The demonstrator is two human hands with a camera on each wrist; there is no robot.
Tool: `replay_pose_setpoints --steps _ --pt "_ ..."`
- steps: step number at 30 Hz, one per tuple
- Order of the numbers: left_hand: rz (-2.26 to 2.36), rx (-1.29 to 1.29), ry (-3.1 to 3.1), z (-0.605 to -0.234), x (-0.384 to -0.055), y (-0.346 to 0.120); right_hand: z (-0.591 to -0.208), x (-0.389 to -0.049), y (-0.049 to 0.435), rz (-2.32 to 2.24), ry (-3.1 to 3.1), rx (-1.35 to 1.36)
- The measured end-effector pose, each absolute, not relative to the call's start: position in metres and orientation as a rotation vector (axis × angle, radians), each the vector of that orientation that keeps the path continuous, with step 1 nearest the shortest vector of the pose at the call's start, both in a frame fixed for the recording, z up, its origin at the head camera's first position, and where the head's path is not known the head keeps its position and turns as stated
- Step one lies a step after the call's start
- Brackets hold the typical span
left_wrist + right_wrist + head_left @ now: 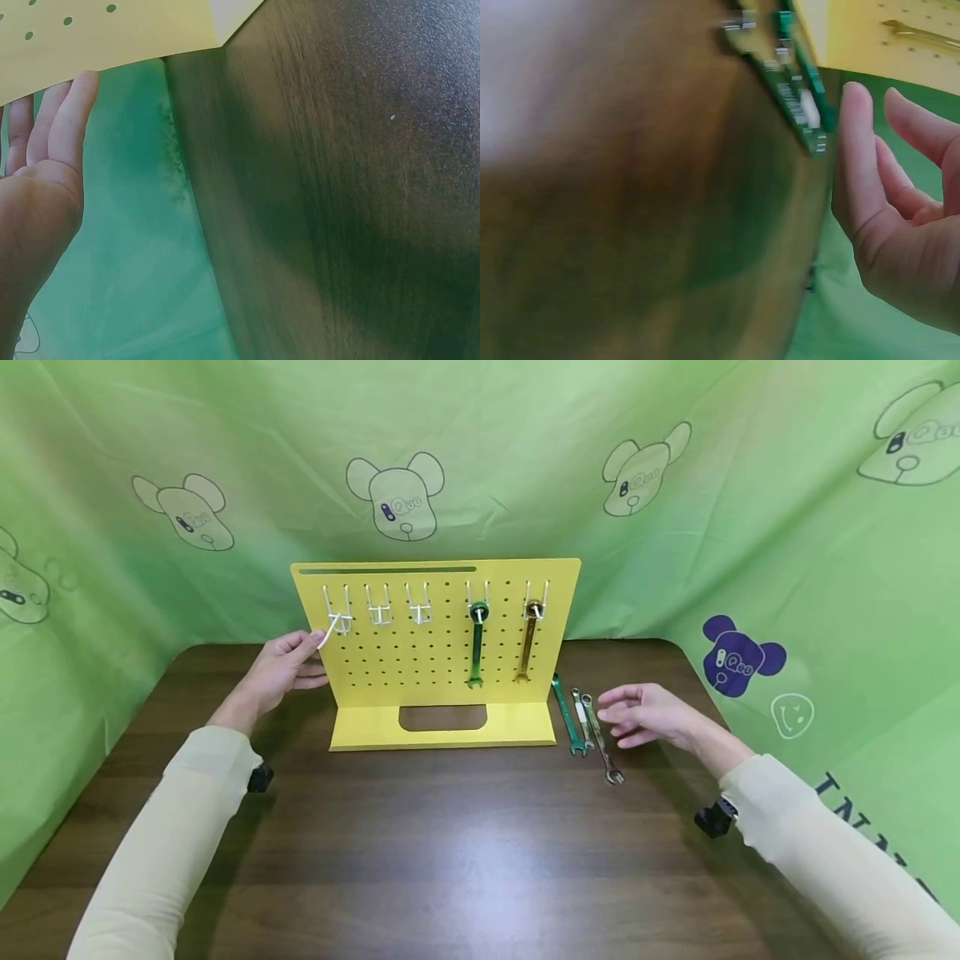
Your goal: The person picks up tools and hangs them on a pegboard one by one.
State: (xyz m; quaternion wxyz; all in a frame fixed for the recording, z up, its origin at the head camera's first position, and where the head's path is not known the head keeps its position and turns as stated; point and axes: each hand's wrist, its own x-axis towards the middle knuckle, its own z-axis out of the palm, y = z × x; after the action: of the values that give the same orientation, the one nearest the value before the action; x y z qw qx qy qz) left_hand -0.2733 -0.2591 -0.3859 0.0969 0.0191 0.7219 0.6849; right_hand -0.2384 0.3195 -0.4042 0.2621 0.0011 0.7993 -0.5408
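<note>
A yellow pegboard [405, 660] stands upright on its own base on the table. My left hand [281, 668] holds its left edge, one fingertip at the front and other fingers [49, 120] passing behind, partly hidden. A green wrench [477, 647] and a gold-brown wrench [528, 643] hang from hooks on the board's right half. Three wrenches lie at the right of the base: a green wrench [567, 714], a small silver wrench [582, 718] with a white label and a longer silver wrench [602, 739]. Just right of these, my right hand [641, 714] hovers with loosely bent fingers, holding nothing.
White double hooks [378, 610] without tools sit on the board's left half; the leftmost hook [336, 622] has a long prong pointing outward. Brown wooden table [450, 860] extends in front. A green printed curtain [495, 468] encloses the back and sides.
</note>
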Motion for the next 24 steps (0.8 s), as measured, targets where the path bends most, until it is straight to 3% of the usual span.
replay_pose_setpoints --steps 9,24 --pt "2.028 0.053 2.156 -0.386 -0.273 -0.259 -0.435 -0.231 0.318 -1.393 2.250 0.008" --pt "2.019 0.075 2.165 -0.388 -0.273 -0.259 -0.442 -0.225 0.313 -1.365 2.330 0.032"
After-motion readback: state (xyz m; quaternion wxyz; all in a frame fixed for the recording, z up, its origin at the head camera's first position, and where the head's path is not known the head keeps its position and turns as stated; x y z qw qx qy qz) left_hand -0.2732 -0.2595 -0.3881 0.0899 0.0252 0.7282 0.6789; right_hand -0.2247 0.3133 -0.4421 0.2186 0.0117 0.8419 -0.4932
